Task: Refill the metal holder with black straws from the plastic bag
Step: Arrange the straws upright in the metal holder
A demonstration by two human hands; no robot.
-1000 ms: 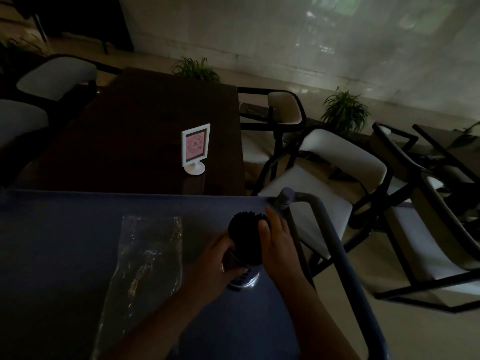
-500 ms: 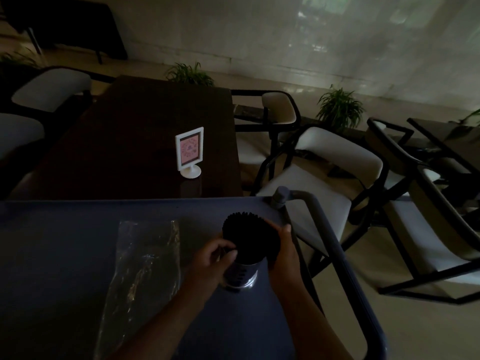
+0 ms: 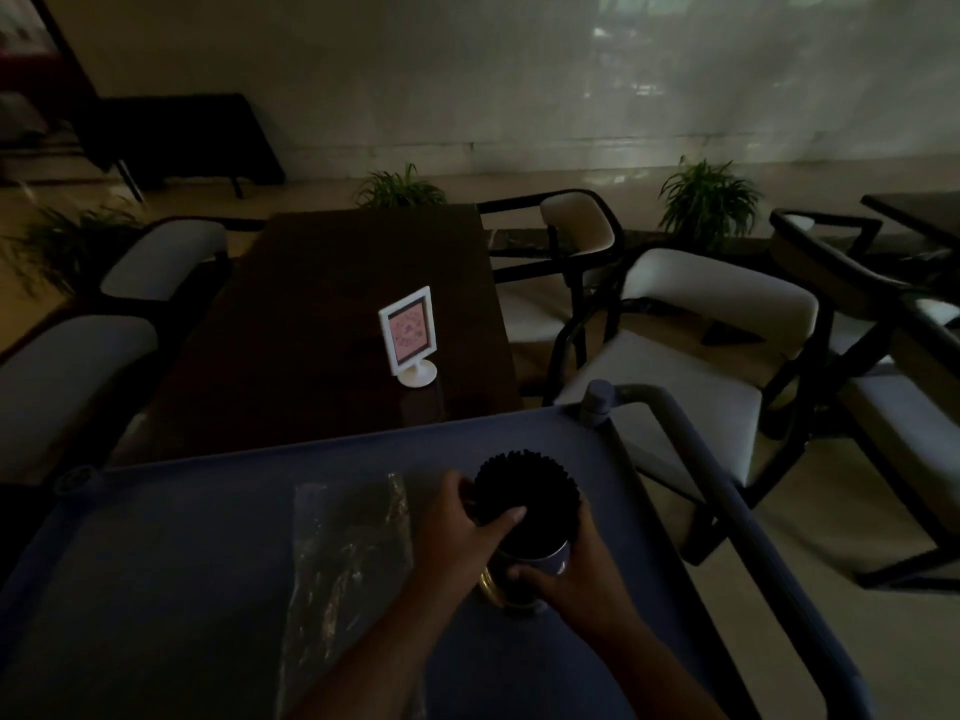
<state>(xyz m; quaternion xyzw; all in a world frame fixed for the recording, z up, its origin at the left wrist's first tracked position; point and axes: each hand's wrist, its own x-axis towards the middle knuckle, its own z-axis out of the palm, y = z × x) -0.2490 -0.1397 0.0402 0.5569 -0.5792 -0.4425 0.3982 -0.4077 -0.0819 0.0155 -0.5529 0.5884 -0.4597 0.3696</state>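
A round metal holder [image 3: 540, 558] stands on the blue cart top [image 3: 182, 537], packed with a tight bundle of black straws [image 3: 524, 491] that sticks out above its rim. My left hand [image 3: 460, 532] wraps the bundle from the left, thumb across the straws. My right hand [image 3: 576, 574] grips the holder's body low on the right side. The clear plastic bag [image 3: 343, 558] lies flat on the cart just left of my left hand and looks limp.
The cart's grey handle bar [image 3: 727, 485] runs along the right edge. Beyond the cart is a dark wooden table [image 3: 332, 324] with a white framed sign [image 3: 408, 335]. White-cushioned chairs [image 3: 691, 366] stand on both sides, and potted plants [image 3: 709, 200] along the wall.
The view has tilted up and shifted. My right hand slid down from the straws to the holder's base, and my left hand moved up to clasp the straw bundle.
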